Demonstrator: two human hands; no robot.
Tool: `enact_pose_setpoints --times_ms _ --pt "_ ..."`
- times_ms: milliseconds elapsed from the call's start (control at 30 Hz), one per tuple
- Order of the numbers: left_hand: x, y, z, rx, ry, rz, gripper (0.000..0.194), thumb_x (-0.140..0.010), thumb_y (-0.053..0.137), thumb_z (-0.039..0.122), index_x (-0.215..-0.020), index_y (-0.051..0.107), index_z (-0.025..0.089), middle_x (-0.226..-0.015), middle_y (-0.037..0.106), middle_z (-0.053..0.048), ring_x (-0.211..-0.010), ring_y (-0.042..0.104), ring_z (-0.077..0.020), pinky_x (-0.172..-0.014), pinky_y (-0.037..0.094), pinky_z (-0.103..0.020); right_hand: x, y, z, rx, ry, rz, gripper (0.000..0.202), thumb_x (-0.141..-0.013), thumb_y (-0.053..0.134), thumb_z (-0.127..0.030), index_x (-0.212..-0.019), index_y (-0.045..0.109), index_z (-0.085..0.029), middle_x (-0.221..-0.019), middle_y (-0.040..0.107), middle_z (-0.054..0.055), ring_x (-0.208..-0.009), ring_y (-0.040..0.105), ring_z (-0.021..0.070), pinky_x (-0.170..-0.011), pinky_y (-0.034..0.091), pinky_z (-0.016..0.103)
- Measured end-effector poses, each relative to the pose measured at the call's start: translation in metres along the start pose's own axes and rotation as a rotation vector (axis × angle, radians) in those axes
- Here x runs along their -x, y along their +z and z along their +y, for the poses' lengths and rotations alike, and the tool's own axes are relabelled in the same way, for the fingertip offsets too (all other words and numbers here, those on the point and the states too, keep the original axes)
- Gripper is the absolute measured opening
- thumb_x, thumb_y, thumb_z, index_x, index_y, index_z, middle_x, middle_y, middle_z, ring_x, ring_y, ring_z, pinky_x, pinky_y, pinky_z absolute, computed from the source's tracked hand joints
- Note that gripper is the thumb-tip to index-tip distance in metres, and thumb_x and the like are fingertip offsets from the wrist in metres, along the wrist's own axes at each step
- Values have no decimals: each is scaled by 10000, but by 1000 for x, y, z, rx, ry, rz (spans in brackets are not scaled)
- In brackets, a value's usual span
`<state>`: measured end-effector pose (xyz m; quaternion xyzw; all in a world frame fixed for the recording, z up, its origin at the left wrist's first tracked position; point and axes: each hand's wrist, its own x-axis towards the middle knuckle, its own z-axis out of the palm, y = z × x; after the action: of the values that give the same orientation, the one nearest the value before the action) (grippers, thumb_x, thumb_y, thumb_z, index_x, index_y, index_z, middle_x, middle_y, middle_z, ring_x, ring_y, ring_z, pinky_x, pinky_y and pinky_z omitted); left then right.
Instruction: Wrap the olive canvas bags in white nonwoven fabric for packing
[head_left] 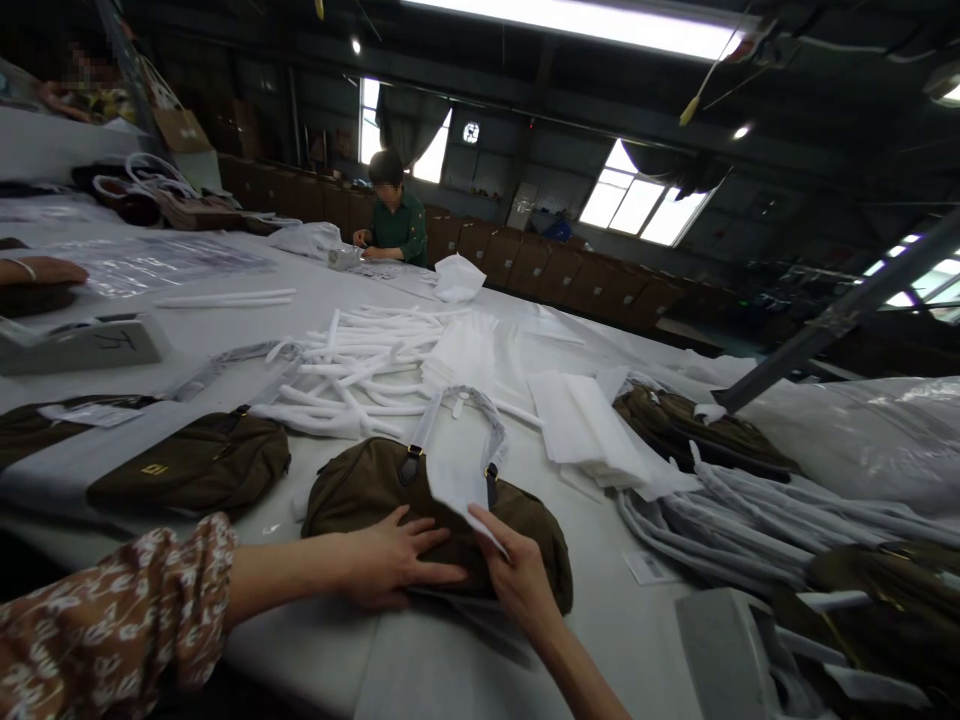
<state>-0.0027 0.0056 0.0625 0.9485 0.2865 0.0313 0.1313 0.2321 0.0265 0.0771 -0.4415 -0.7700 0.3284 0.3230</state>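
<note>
An olive-brown handbag [352, 490] lies on the white table in front of me, its wrapped handle [491, 415] standing up toward the back. My left hand [394, 555] rests on the bag's front with its fingers spread. A white sheet [457, 480] lies partly over the bag's middle, between the handle ends. My right hand [514, 565] pinches the lower corner of this sheet between thumb and fingers, over the right half of the bag.
White tubes [360, 365] are piled behind the bag, with folded white sheets [585, 425] to their right. Another brown bag [202, 470] lies left. Grey wrapped strips [720, 510] and a grey box [724, 650] are at right. A person in green [401, 230] sits across the table.
</note>
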Motion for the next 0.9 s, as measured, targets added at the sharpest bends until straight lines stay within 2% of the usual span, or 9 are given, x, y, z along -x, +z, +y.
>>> enact_pose_setpoints --times_ms 133,233,300,433,567,633,733,800,900 --pt "-2 -4 -5 44 7 -78 996 -679 775 283 -1469 175 377 -1536 251 -146 -1349 316 -414 -1029 320 -629 0 -6 -17 115 -96 -84 389 -906 491 -337 -1266 587 -225 -1281 601 84 -1179 568 236 -1037 428 425" --pt "-1 -3 -7 102 66 -40 936 -698 744 249 -1472 221 320 -1526 287 -128 -1359 328 -357 -1087 326 -488 17 -14 -12 392 -220 -222 747 -803 651 -405 -1448 334 -201 -1407 469 129 -1292 451 285 -1095 323 511" --pt "-1 -4 -7 88 51 -49 947 -712 736 250 -1474 183 353 -1518 297 -142 -1356 324 -379 -1069 319 -552 33 -25 3 601 -206 -206 888 -738 715 -417 -1472 268 -191 -1443 409 158 -1335 375 338 -1089 267 596" --pt "-3 -5 -5 18 -18 -143 1000 -722 753 307 -1460 91 441 -1513 283 -183 -1330 329 -456 -933 311 -741 62 -43 46 807 -281 -155 542 -825 561 -155 -1352 483 -258 -1337 550 106 -1257 493 266 -1098 277 538" --pt "1 0 -5 -28 -13 -89 831 -784 697 329 -1429 197 486 -1543 227 -142 -1326 337 -451 -939 309 -738 83 -32 76 820 -486 67 560 -862 408 -26 -1365 463 -265 -1306 583 74 -1248 505 196 -1137 226 459" --pt "5 4 -5 -38 13 -8 701 -839 629 351 -1413 251 489 -1549 212 -126 -1333 333 -437 -964 286 -729 88 -26 78 799 -461 115 601 -867 383 -25 -1411 393 -280 -1351 541 72 -1281 468 205 -1132 238 469" --pt "9 9 -4 -49 17 64 645 -868 576 396 -1415 248 489 -1526 248 -156 -1309 356 -458 -932 302 -739 87 -31 66 689 -325 -27 611 -878 476 -160 -1452 312 -291 -1402 486 77 -1297 449 252 -1115 275 513" --pt "10 10 -3 -55 13 75 630 -876 556 410 -1416 242 490 -1508 274 -176 -1292 370 -474 -904 316 -747 76 -40 50 566 -226 -118 678 -854 573 -315 -1465 283 -274 -1404 484 89 -1299 442 287 -1104 300 529" --pt "10 9 -3 -52 20 85 585 -901 509 404 -1415 242 491 -1499 290 -179 -1293 376 -465 -905 317 -747 41 -46 27 379 -32 -31 807 -835 590 -441 -1494 180 -220 -1404 481 118 -1304 437 279 -1079 365 480"
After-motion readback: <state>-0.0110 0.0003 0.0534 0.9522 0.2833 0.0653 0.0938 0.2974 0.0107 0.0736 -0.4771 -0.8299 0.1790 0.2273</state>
